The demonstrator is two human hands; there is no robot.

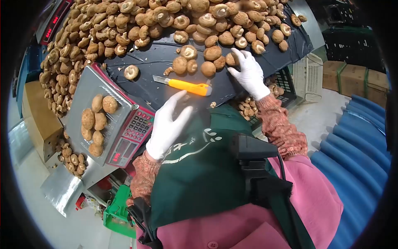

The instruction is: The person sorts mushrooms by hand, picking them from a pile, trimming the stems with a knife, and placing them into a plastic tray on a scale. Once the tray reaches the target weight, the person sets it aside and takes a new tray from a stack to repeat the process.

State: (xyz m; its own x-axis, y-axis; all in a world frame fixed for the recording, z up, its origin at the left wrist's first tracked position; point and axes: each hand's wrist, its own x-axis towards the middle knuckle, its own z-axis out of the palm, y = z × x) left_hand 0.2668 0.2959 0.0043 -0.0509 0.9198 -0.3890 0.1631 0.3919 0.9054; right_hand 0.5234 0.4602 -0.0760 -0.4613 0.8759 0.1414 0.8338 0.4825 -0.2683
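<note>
My left hand [168, 126], in a white glove, is open with thumb and fingers apart. It holds nothing and is just below the orange utility knife [188, 86], which lies on the dark mat with its blade out to the left. My right hand [250, 75], also gloved, is at a brown shiitake mushroom [231, 59]. Its thumb and forefinger are spread on either side of the cap; whether they press on it is hard to see. Other shiitakes [179, 65] are grouped beside it, and one lies stem up [131, 72] to the left.
A big shiitake heap [124, 25] covers the table's far side. Several shiitakes lie on the digital scale [78, 112] at left. A dark crate [286, 83] holding pale pieces stands below the table's right edge. Cardboard boxes [352, 79] and blue corrugated sheeting [352, 141] are at right.
</note>
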